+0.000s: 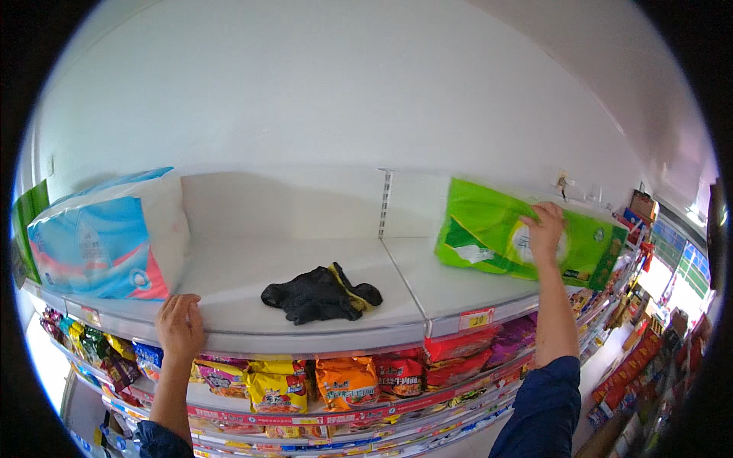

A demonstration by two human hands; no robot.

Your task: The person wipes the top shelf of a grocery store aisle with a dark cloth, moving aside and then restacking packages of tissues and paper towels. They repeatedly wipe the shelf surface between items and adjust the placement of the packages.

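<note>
My right hand (545,235) grips the front face of a bright green plastic-wrapped tissue pack (481,229) at the right of the top shelf. That pack sits at a slant, its lower right corner near the shelf's front edge. My left hand (180,326) rests on the shelf lip at the left, holding nothing, its fingertips close to a large blue, white and pink wrapped pack (97,246). Between the hands, a pair of crumpled black gloves (315,295) with yellow trim lies on the white metal shelf (240,280).
Several instant noodle packets (346,383) fill the shelf below. A price tag (477,319) hangs on the upper lip. Behind the shelf rises a white wall (343,86). A green pack (28,223) stands at far left. Stacked goods (624,366) line the aisle at right.
</note>
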